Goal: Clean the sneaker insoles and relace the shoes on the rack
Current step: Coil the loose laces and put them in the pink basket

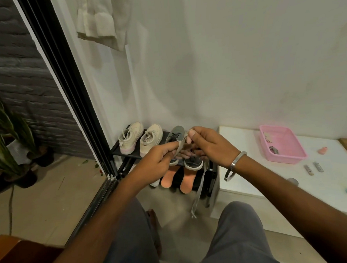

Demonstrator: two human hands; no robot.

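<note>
Both hands are raised in front of the black shoe rack [117,150] and hold one grey shoelace [199,188]. My left hand [160,158] pinches one stretch of it, and my right hand [211,145] pinches it a little higher; the loose end hangs down toward the floor. A pair of cream sneakers [141,139] stands on the rack's top shelf at the left. A grey sneaker [175,134] stands to their right, and a dark sneaker toe [193,163] shows under my right hand. Two orange insoles [177,180] lie on the lower shelf.
A white low cabinet [251,179] at the right carries a pink basket [284,147] holding another lace, and several small items. Potted plants [10,144] stand outside the black sliding door frame [66,92] at the left. A pale garment [102,20] hangs on the wall.
</note>
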